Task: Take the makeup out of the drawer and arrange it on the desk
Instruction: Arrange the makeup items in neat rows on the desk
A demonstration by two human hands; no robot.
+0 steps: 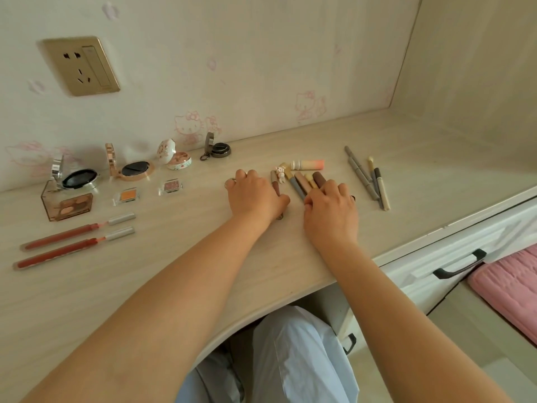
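Around: tabletop [290,251] w/ pale wood-grain laminate, curved front edge; wall behind has pink cat-print paper and a gold socket plate [80,65]. Drawer front [453,257], white w/ dark handle, sits at right below the edge; pink cushion [511,289] beside it.
Far left: four open compacts along the wall – mirrored one [77,178], rose-gold one [133,168], floral white one [174,158], dark grey one [216,148]. In front of them a clear brown palette box [68,203] and two small clear-cased shadows, orange [126,196] and mauve [171,186].
Front left: two long red lip tubes [72,242] w/ silver caps, lying parallel, well apart from the hands.
Right: grey and beige pencils [369,178], slim, loosely fanned, near the right hand but not touching.
Task thing: cluster of short lipstick tubes [305,178], brown, tan, grey-blue, matte plastic, lying side by side between the hands; a peach-and-white tube [308,164] lies crosswise just behind them.
Left grip: left hand [252,196] palm down, fingers curled over a slim brown tube [275,186] w/ a small charm; thumb end hides its lower part.
Right grip: right hand [331,210] palm down, fingers bent onto the near ends of the cluster; whether it pinches one, cannot tell.
In the way: both hands cover the tubes' near ends.
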